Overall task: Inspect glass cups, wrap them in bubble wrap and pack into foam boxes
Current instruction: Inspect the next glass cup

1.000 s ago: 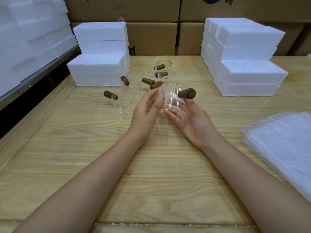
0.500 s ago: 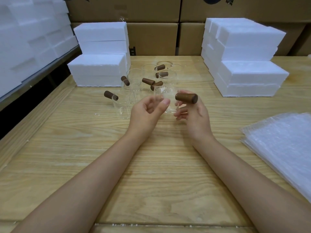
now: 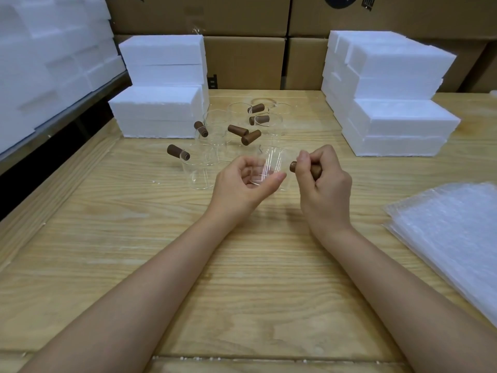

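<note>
A clear glass cup (image 3: 271,166) with a brown wooden handle (image 3: 293,166) is lifted above the wooden table (image 3: 161,251), tilted. My right hand (image 3: 324,184) grips the brown handle in a fist. My left hand (image 3: 242,187) cradles the glass body from the left, fingers and thumb curled round it. Several more glass cups with brown handles (image 3: 236,130) stand behind, in the middle of the table. A stack of bubble wrap sheets (image 3: 454,232) lies at the right.
White foam boxes are stacked at back left (image 3: 161,90) and back right (image 3: 390,90). More foam (image 3: 48,55) fills a shelf at the far left. Cardboard cartons (image 3: 242,36) line the back wall. One cup (image 3: 195,170) stands close to my left hand.
My right hand turned from palm-up under the cup to a fist round its handle. My left hand's fingers curled in around the glass. The cup came nearer and tilted.
</note>
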A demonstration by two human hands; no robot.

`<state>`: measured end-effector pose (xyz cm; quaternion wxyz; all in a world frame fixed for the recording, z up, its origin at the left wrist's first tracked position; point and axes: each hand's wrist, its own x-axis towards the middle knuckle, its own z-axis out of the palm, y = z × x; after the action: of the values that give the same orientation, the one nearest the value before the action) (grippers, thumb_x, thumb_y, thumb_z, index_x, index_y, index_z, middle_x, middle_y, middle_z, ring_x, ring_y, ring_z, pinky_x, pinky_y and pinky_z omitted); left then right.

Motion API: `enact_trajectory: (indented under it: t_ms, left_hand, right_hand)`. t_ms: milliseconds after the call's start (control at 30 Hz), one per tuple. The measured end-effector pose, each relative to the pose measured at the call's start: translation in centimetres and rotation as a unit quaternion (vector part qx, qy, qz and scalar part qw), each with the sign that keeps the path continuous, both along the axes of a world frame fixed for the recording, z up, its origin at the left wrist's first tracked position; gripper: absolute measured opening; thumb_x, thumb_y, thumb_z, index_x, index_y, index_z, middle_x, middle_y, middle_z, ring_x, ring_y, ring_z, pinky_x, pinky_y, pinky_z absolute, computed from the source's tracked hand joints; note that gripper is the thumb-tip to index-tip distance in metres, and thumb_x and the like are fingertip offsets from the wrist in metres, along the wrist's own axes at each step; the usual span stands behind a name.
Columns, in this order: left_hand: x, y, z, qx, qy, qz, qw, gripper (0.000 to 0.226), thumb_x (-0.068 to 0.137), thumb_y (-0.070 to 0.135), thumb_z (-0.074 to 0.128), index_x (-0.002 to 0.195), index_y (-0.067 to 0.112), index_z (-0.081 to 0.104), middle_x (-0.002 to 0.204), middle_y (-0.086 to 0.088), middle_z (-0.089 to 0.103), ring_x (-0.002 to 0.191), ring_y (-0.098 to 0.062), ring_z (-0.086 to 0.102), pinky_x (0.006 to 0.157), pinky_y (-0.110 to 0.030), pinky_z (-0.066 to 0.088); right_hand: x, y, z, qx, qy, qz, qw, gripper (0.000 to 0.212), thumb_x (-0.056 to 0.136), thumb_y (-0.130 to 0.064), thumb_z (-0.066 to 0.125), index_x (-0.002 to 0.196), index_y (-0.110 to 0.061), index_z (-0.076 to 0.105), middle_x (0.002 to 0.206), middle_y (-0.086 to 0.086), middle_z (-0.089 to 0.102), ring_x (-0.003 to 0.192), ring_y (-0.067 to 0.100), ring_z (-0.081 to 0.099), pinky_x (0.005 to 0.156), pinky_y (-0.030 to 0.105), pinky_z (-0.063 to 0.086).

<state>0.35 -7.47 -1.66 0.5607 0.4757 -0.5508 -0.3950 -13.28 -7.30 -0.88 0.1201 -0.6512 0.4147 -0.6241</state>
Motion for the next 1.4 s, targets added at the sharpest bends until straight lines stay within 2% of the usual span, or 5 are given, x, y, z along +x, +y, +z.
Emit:
enact_trajectory:
  t_ms: [167, 400, 767, 1100, 1400]
  left_hand:
    - [0.0, 0.1, 0.0, -0.044, -0.017, 0.016, 0.999, 0.049, 0.067, 0.016, 0.086, 0.099, 0.024, 0.050, 0.103, -0.001, 0.067, 0.088, -0.005, 0.067, 0.078, -0.018, 0.054]
    - [-0.1, 0.0, -0.6, -0.136, -0.084, 0.027, 0.987, 0.061, 0.065, 0.016, 0.089, 0.097, 0.032, 0.039, 0.105, 0.010, 0.056, 0.105, -0.013, 0.064, 0.088, -0.018, 0.050]
    - [0.1, -0.2, 0.2, 0.011, 0.030, -0.052, 0.998, 0.031, 0.076, 0.030, 0.072, 0.094, 0.008, 0.059, 0.081, -0.006, 0.065, 0.059, -0.007, 0.066, 0.048, -0.024, 0.051]
    - [0.9, -1.0, 0.4, 0.099, 0.132, -0.087, 0.983, 0.029, 0.073, 0.038, 0.054, 0.083, 0.013, 0.066, 0.057, -0.007, 0.060, 0.039, -0.022, 0.052, 0.037, -0.019, 0.032]
    - [0.8, -0.9, 0.5, 0.095, 0.117, -0.070, 0.986, 0.035, 0.089, 0.037, 0.050, 0.105, 0.009, 0.063, 0.070, -0.011, 0.063, 0.048, -0.021, 0.057, 0.046, -0.025, 0.040]
  right_hand:
    - [0.6, -0.4, -0.1, 0.103, -0.134, 0.014, 0.986, 0.026, 0.097, -0.026, 0.045, 0.072, -0.019, 0.045, 0.062, -0.017, 0.063, 0.067, 0.003, 0.066, 0.062, 0.017, 0.044]
    - [0.8, -1.1, 0.1, 0.288, -0.348, 0.068, 0.890, 0.035, 0.100, -0.024, 0.042, 0.066, -0.013, 0.049, 0.038, -0.008, 0.040, 0.030, 0.006, 0.026, 0.037, 0.014, 0.022]
    - [0.7, 0.5, 0.4, 0.058, -0.094, 0.032, 0.993, 0.029, 0.086, -0.015, 0.067, 0.072, -0.021, 0.042, 0.050, -0.014, 0.043, 0.047, -0.001, 0.040, 0.051, 0.009, 0.032]
    - [0.6, 1.0, 0.5, -0.005, 0.062, 0.151, 0.987, 0.019, 0.089, -0.009, 0.059, 0.106, 0.000, 0.062, 0.080, -0.014, 0.053, 0.068, 0.013, 0.058, 0.064, 0.021, 0.046]
    - [0.4, 1.0, 0.7, 0.021, 0.066, 0.201, 0.977, 0.014, 0.097, -0.038, 0.040, 0.104, -0.031, 0.050, 0.077, -0.005, 0.057, 0.061, -0.001, 0.053, 0.061, 0.008, 0.038]
